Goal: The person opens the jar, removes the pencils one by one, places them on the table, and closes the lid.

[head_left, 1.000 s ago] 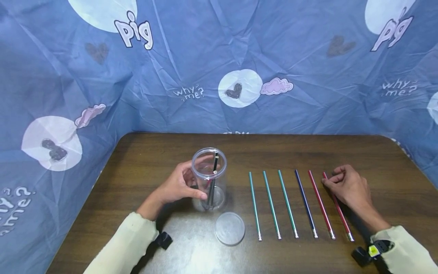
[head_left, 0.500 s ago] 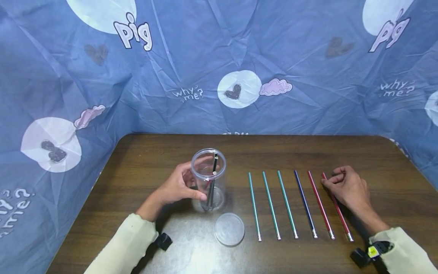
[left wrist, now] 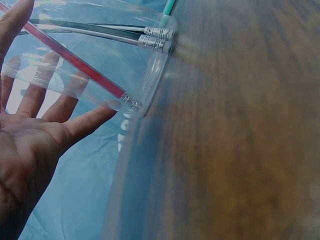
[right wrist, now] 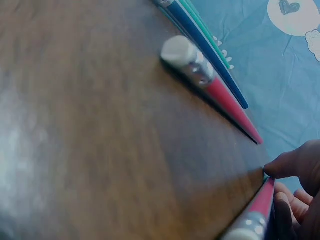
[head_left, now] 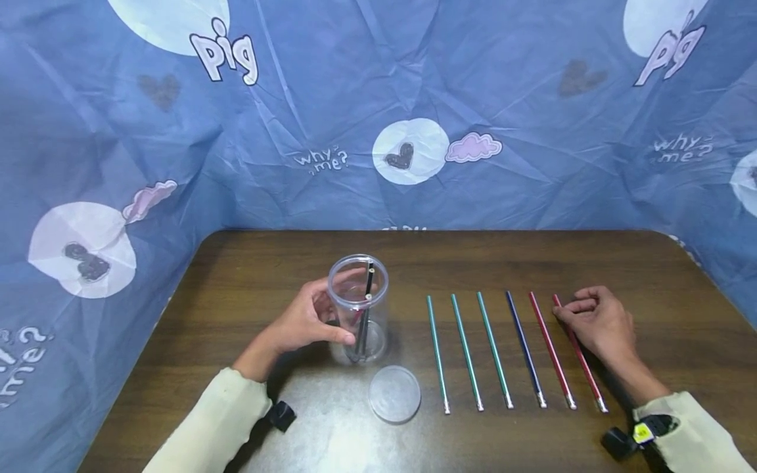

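My left hand (head_left: 304,322) grips a clear plastic jar (head_left: 381,328) by its side, thumb in front and fingers behind. The jar stands upright with its mouth uncovered. Inside lean black pencils (head_left: 364,322), and in the left wrist view a red pencil (left wrist: 82,65) slants there too, eraser end down. Over at the right, the thumb and fingers of my right hand (head_left: 603,325) pinch the far end of the outermost red pencil (head_left: 584,368). That pencil lies on the table, its white eraser toward me.
Left of the held pencil lie another red pencil (head_left: 552,351), a dark blue pencil (head_left: 525,349) and three green ones, the nearest to the jar being a green pencil (head_left: 438,355). A round clear lid (head_left: 395,394) lies before the jar. A blue printed cloth (head_left: 331,203) hangs behind the wooden table.
Both hands keep their places on the jar and the red pencil. Only the head view has shifted slightly.
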A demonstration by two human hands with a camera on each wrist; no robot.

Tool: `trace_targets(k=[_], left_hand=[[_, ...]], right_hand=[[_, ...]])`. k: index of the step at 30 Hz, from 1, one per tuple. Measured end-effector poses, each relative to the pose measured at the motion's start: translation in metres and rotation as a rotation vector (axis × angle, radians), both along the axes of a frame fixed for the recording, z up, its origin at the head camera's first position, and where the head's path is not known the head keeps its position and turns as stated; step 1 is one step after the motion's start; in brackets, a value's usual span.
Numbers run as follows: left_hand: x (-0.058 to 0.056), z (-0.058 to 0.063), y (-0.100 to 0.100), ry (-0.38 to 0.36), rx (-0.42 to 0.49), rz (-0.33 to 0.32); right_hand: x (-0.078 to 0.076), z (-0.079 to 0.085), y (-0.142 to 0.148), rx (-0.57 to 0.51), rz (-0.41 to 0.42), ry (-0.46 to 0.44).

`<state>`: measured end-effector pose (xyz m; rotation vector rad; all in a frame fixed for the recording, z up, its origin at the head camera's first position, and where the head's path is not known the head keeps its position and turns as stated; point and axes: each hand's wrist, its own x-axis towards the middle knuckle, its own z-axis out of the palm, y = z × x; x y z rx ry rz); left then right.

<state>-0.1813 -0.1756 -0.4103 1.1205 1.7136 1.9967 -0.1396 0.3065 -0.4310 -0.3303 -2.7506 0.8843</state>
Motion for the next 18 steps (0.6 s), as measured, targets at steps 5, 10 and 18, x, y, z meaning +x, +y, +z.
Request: trace_targets(k=[5, 10, 18], left_hand=[[0.0, 0.002, 0.001, -0.019, 0.0, -0.011], [0.001, 0.002, 0.0, -0.04, -0.005, 0.007], [0.001, 0.001, -0.001, -0.039, -0.001, 0.009]], right_hand=[[0.001, -0.001, -0.001, -0.051, -0.042, -0.023], [0.001, -0.001, -0.004, -0.159, -0.164, -0.017], [-0.003, 0.004, -0.012, -0.272, -0.282, 0.104]])
